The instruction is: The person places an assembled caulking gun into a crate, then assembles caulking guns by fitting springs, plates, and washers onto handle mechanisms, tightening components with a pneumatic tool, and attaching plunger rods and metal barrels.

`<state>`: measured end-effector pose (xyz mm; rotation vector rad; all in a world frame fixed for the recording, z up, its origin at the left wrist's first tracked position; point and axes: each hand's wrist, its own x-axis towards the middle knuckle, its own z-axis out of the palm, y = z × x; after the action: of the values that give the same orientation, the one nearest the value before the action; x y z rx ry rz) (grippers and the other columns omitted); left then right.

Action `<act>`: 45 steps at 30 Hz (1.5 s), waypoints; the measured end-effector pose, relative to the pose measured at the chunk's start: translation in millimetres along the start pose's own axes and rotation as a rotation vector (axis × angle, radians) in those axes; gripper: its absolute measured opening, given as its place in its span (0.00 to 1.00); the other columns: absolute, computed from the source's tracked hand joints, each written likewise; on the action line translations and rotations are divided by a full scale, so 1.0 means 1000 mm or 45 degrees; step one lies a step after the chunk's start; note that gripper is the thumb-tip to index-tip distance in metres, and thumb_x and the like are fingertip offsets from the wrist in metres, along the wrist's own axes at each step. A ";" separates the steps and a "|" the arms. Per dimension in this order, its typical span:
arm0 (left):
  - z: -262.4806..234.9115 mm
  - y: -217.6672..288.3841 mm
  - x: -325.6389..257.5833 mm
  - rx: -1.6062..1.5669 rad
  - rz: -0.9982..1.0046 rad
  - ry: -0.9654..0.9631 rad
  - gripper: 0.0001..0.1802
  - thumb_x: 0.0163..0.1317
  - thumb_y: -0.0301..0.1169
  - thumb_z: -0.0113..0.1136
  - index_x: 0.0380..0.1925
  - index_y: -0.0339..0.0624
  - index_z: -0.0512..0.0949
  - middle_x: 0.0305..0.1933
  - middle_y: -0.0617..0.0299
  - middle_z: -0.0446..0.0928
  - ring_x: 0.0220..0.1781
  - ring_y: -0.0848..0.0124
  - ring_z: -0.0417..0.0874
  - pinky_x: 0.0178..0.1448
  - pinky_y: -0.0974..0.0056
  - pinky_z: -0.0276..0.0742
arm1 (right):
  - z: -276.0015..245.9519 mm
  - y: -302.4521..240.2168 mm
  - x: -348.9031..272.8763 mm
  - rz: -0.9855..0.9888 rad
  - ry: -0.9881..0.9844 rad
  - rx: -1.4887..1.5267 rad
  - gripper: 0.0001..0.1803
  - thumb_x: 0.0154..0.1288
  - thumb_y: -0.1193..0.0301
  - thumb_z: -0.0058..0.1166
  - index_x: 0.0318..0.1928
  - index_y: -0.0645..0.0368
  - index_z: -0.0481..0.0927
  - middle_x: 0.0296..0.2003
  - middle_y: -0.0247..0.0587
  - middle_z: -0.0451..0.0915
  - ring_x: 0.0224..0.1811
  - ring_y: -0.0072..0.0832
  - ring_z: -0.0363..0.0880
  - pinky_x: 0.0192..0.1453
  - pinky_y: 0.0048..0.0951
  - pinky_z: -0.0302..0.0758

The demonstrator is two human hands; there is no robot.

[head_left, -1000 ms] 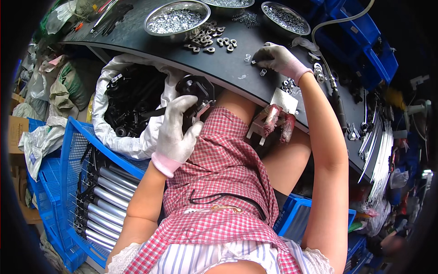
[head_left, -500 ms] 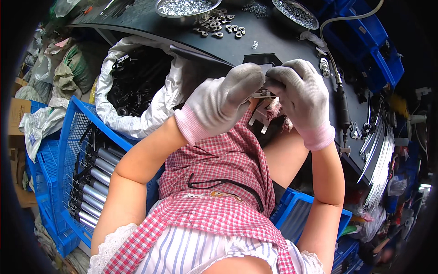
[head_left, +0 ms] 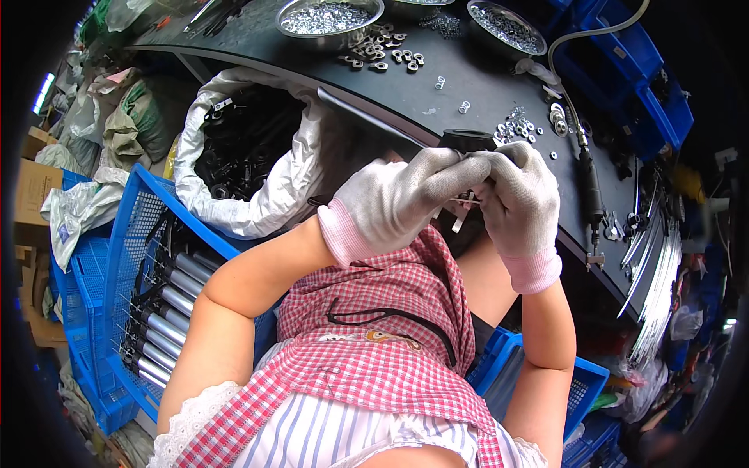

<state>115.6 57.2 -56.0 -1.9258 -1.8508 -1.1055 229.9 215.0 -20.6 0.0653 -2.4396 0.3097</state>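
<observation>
Holding small washers, steel bowls flank gloved hands below.

Gloved worker in a checked apron

Left hand and right hand wear white knit gloves with pink cuffs; red-and-white checked apron, striped top, lace-edged sleeves.

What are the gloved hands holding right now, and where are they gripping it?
Both hands, left hand and right hand, meet around a black round part, gripping its lower portion; the exact hold is hidden by the gloves.
</observation>
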 end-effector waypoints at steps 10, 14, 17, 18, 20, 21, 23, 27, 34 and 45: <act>0.016 0.000 0.014 -0.028 0.044 0.113 0.37 0.43 0.14 0.62 0.58 0.40 0.65 0.53 0.50 0.75 0.40 0.54 0.83 0.37 0.59 0.82 | -0.034 0.042 -0.064 0.557 0.900 0.162 0.13 0.61 0.82 0.53 0.48 0.67 0.76 0.41 0.36 0.74 0.34 0.18 0.72 0.43 0.20 0.70; 0.002 0.010 0.010 0.170 -0.163 0.004 0.34 0.48 0.17 0.60 0.61 0.40 0.69 0.54 0.51 0.73 0.53 0.56 0.75 0.58 0.59 0.71 | -0.135 0.137 -0.150 1.289 0.904 -0.592 0.13 0.67 0.66 0.51 0.41 0.61 0.83 0.34 0.43 0.83 0.34 0.29 0.81 0.41 0.30 0.75; 0.016 0.010 0.001 0.015 -0.355 0.045 0.34 0.51 0.14 0.57 0.62 0.39 0.68 0.55 0.52 0.70 0.57 0.59 0.73 0.60 0.61 0.71 | -0.200 0.206 -0.238 1.733 0.258 -1.155 0.19 0.64 0.58 0.48 0.44 0.58 0.83 0.37 0.51 0.84 0.45 0.47 0.82 0.51 0.42 0.75; 0.023 0.007 -0.001 0.002 -0.358 0.050 0.35 0.51 0.15 0.57 0.63 0.39 0.68 0.55 0.52 0.71 0.57 0.59 0.72 0.62 0.60 0.67 | -0.211 0.220 -0.255 1.837 0.052 -1.248 0.20 0.65 0.58 0.48 0.45 0.58 0.83 0.45 0.53 0.81 0.50 0.48 0.80 0.55 0.43 0.74; 0.030 0.009 0.004 -0.012 -0.396 0.028 0.35 0.51 0.15 0.57 0.63 0.39 0.68 0.55 0.52 0.71 0.58 0.58 0.70 0.63 0.59 0.65 | -0.227 0.246 -0.279 2.024 -0.167 -1.262 0.24 0.65 0.54 0.49 0.49 0.61 0.80 0.54 0.57 0.75 0.55 0.50 0.76 0.58 0.46 0.73; 0.031 0.008 0.007 0.046 -0.367 -0.018 0.36 0.49 0.11 0.56 0.63 0.35 0.66 0.55 0.52 0.68 0.57 0.61 0.73 0.60 0.61 0.72 | -0.227 0.255 -0.278 2.123 -0.267 -1.222 0.25 0.65 0.53 0.48 0.50 0.60 0.80 0.54 0.58 0.75 0.56 0.50 0.75 0.59 0.46 0.73; 0.033 0.007 0.007 0.027 -0.401 -0.032 0.36 0.49 0.11 0.54 0.63 0.35 0.66 0.56 0.52 0.66 0.58 0.61 0.72 0.62 0.61 0.71 | -0.232 0.270 -0.278 2.218 -0.380 -1.149 0.27 0.67 0.51 0.46 0.52 0.60 0.79 0.54 0.58 0.76 0.58 0.50 0.74 0.61 0.46 0.72; 0.030 0.007 0.001 -0.041 -0.531 0.054 0.37 0.51 0.11 0.53 0.65 0.38 0.65 0.57 0.52 0.65 0.58 0.60 0.72 0.61 0.61 0.70 | -0.259 0.295 -0.291 2.263 -0.145 -1.186 0.27 0.68 0.50 0.44 0.52 0.59 0.79 0.55 0.54 0.76 0.59 0.50 0.74 0.61 0.46 0.71; 0.021 -0.012 -0.015 -0.095 -0.750 0.246 0.34 0.56 0.15 0.50 0.66 0.38 0.62 0.59 0.53 0.62 0.60 0.64 0.68 0.60 0.63 0.71 | -0.276 0.320 -0.342 2.205 -0.315 -1.343 0.25 0.62 0.53 0.53 0.53 0.58 0.79 0.56 0.56 0.75 0.59 0.44 0.74 0.61 0.43 0.72; 0.025 0.003 0.025 -0.145 -0.598 0.199 0.33 0.58 0.14 0.49 0.67 0.38 0.61 0.62 0.57 0.61 0.61 0.68 0.68 0.65 0.64 0.65 | -0.272 0.332 -0.292 2.108 -0.586 -0.919 0.22 0.53 0.62 0.60 0.44 0.66 0.81 0.46 0.64 0.79 0.51 0.51 0.79 0.56 0.38 0.75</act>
<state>124.6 91.5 -55.5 -1.4359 -2.2523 -1.4758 582.9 592.2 -69.4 -2.3961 -2.2206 0.0442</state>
